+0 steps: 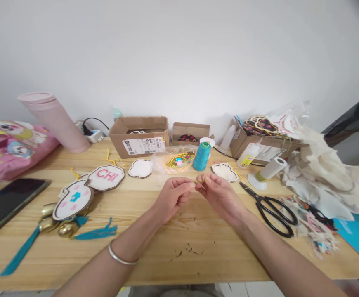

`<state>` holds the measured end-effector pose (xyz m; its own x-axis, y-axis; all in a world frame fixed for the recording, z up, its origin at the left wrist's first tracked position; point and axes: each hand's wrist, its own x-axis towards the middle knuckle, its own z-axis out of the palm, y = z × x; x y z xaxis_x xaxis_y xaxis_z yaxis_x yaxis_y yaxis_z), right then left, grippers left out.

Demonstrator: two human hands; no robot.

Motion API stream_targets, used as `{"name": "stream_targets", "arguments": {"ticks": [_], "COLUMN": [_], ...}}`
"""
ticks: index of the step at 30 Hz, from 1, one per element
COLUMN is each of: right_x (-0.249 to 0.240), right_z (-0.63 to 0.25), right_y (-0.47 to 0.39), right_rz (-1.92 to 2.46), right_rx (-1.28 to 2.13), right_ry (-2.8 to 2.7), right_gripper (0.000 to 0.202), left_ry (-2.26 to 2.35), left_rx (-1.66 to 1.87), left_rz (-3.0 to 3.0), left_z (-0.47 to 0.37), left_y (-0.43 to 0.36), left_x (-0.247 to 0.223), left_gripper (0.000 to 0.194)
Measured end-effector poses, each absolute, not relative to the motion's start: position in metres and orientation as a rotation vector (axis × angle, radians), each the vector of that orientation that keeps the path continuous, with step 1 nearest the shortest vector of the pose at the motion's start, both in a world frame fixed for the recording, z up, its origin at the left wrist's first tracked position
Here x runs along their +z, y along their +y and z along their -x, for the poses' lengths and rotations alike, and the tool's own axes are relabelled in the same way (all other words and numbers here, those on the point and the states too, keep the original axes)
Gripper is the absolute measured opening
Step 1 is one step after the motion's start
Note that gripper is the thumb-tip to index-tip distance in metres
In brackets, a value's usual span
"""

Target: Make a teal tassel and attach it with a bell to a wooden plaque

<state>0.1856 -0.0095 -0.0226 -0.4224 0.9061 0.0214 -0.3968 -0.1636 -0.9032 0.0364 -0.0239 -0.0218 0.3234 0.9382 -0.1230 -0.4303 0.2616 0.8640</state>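
We see the left hand and the right hand meeting at the centre of the frame, thumbs and forefingers pinching a short olive-yellow cord between them; whether a knot has formed in it is too small to tell. We judge this piece of work to be partway along, since the cord hangs from no ornament that we can make out. At the left of the frame, the plaque lettered CHI and the flowered plaque look near finished, with brass bells and teal tassels lying just below them. In the middle, the white cloud-shaped piece shows no lettering, so we take it that some decorating may remain. As for containers, the cardboard box left of upper centre holds something white-edged, mostly hidden; the small carton beside it holds a dark, red-patterned item. The clear plastic bag contains yellow cords with blue and pink flower shapes, and the carton at upper right is heaped with patterned, white-bordered pieces and cords.
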Motion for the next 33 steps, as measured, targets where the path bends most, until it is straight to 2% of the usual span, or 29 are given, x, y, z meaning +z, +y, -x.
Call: {"name": "stream_targets", "arguments": {"ticks": [5,9,15,26,33], "right_x": [-0.012,-0.009,-0.011,-0.015,-0.015], "right_z": [-0.190,-0.192,-0.198,-0.199,-0.191], "right_y": [-0.009,-0.006,0.002,0.004,-0.001], "right_rz": [0.836,0.955,1.010,1.016,0.986], "right_rx": [1.398,1.191,0.818,0.783,0.865], "right_ry": [-1.531,-1.748,-1.784,-1.686,-1.742], "right_gripper": [0.026,0.019,0.017,0.017,0.009], "left_ry": [0.770,0.844,0.930,0.980,0.973], "left_rx": [1.065,1.064,1.007,1.018,1.036], "left_rz": [-0.895,-0.956,-1.070,-1.119,-1.119], "left_z": [-0.034,-0.033,-0.032,-0.034,-0.034], "left_y": [-0.023,-0.022,-0.022,-0.019,-0.020], "left_x": [-0.025,-0.025,-0.024,-0.027,-0.026], "left_gripper": [0.017,0.028,0.028,0.028,0.022]}}
